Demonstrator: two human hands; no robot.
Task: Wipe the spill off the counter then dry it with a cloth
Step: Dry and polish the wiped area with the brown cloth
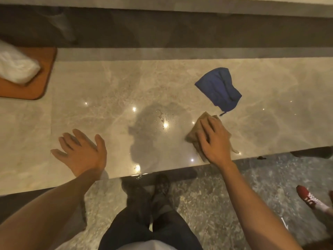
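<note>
Right hand (214,139) flat on crumpled tan cloth (192,137)

Single head-worn view, steeply downward and forward, close above the counter (108,83) edge

Brown cloth (193,137): mostly covered by my right hand (214,139).
Wooden board (36,87): cut off at the left edge.
White bundle (16,67): blurred (I can't tell what).

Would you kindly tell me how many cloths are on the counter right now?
2. A blue cloth lies at the back right of the counter; a tan cloth sits under the right hand. The white bundle far left is unclear.
</note>
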